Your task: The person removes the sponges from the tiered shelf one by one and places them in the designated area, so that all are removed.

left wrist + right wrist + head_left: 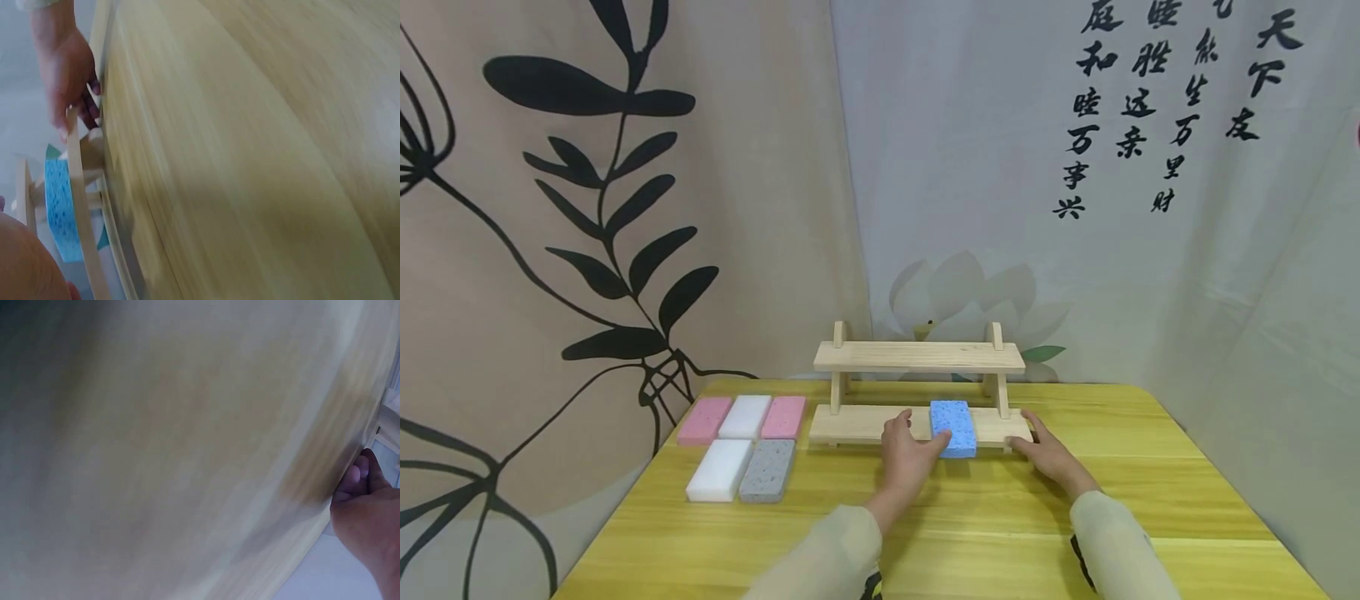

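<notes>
A blue sponge (952,429) lies on the lower board of a two-tier wooden rack (917,357), its near end reaching past the board's front edge. My left hand (908,457) is at the sponge's left side, fingers apart from it, with the thumb over its near left edge; whether the thumb presses on it I cannot tell. At the rack's right end, my right hand (1051,457) grips the end of the lower board between thumb and fingers. The left wrist view shows the sponge (62,209) between the boards, speckled and blurred.
On the table's left side lie two pink sponges (703,420) (783,417), two white sponges (745,416) (720,471) and a grey sponge (767,471), set close together in two rows. The wooden table (985,533) meets a printed cloth backdrop (760,208) behind the rack.
</notes>
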`<state>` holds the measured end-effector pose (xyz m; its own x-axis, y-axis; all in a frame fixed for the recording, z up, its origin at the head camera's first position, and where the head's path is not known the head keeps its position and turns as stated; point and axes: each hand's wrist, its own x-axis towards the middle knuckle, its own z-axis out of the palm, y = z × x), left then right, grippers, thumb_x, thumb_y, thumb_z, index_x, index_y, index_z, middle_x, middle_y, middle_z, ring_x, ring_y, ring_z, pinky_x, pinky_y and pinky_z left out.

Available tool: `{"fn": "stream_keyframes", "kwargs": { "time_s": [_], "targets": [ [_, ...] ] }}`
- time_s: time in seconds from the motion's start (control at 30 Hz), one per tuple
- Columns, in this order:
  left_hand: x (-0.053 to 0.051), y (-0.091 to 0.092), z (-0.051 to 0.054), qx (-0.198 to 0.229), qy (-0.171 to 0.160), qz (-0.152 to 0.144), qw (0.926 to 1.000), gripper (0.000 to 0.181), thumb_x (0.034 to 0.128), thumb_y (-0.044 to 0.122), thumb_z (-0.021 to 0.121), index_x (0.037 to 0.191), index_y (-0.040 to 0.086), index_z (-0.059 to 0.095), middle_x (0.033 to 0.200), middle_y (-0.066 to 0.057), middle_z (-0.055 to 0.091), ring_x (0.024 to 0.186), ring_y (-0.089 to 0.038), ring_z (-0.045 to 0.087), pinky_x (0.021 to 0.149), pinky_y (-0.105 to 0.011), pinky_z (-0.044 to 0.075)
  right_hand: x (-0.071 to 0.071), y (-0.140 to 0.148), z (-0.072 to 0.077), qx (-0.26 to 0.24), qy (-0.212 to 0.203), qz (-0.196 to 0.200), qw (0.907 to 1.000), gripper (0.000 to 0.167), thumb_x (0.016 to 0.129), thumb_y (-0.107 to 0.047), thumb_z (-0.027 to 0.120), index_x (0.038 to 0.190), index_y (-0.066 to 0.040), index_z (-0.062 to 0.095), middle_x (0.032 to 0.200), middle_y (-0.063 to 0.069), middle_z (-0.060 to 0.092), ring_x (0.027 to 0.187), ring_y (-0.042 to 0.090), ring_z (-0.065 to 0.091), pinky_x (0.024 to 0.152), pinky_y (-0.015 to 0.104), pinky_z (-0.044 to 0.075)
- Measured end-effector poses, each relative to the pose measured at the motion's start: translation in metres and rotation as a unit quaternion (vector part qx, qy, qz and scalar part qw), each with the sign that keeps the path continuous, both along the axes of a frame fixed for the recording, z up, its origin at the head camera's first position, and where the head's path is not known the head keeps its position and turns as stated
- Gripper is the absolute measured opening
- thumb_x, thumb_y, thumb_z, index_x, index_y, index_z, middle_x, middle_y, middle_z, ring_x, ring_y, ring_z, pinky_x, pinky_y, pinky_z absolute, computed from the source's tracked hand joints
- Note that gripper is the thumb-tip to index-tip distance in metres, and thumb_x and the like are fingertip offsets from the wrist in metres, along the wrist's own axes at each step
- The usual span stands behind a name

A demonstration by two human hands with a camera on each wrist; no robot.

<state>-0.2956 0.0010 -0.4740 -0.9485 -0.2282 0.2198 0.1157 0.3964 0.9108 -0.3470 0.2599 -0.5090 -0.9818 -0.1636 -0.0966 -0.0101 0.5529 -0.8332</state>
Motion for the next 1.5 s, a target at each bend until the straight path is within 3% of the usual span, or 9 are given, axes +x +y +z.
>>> {"fn": "stream_keyframes", "kwargs": {
  "time_s": [0.43,0.63,0.83,1.1,1.5],
  "targets": [
    [0.001,0.041,-0.013,-0.009,0.005,0.076,0.9971,0.081,0.0707,0.038,0.087,0.133,-0.002,0.054,0.123,-0.016,0.051,0.112,-0.032,0.050,0.096,-0.047,0.045,-0.012,0.008,-0.011,-0.013,-0.014,0.000,0.9998,0.105,0.087,-0.066,0.058,0.160,-0.014,0.002,0.159,0.032,0.010,0.143,0.052,0.015,0.110,0.068,0.020],
    [-0.001,0.052,-0.020,-0.004,0.001,0.112,0.9937,0.083,0.0665,0.036,0.090,0.132,0.001,0.054,0.119,-0.012,0.051,0.107,-0.027,0.049,0.091,-0.044,0.046,0.000,0.001,0.002,-0.001,0.000,0.000,1.0000,0.095,0.094,-0.057,0.056,0.159,-0.010,0.004,0.155,0.037,0.015,0.140,0.054,0.022,0.107,0.067,0.028],
    [-0.004,0.060,-0.027,-0.016,0.013,0.140,0.9899,0.082,0.0634,0.036,0.092,0.128,0.001,0.057,0.117,-0.012,0.051,0.106,-0.027,0.048,0.089,-0.045,0.046,0.005,-0.004,0.007,0.005,-0.004,-0.009,0.9999,0.089,0.098,-0.050,0.056,0.159,-0.010,0.005,0.155,0.036,0.017,0.140,0.053,0.022,0.108,0.066,0.028],
    [-0.006,0.066,-0.031,-0.027,0.021,0.161,0.9864,0.083,0.0610,0.034,0.094,0.126,-0.002,0.056,0.114,-0.014,0.050,0.104,-0.029,0.048,0.090,-0.045,0.046,0.004,-0.004,0.005,0.012,-0.001,-0.009,0.9999,0.089,0.098,-0.050,0.056,0.159,-0.008,0.005,0.155,0.037,0.015,0.140,0.054,0.020,0.108,0.067,0.026],
    [-0.008,0.072,-0.033,-0.033,0.005,0.168,0.9852,0.088,0.0586,0.035,0.095,0.128,-0.001,0.053,0.114,-0.014,0.049,0.102,-0.027,0.047,0.087,-0.045,0.048,0.003,-0.002,0.004,0.017,-0.005,-0.008,0.9998,0.089,0.097,-0.052,0.055,0.159,-0.011,0.005,0.157,0.035,0.014,0.141,0.054,0.018,0.109,0.068,0.022]
  ]
}}
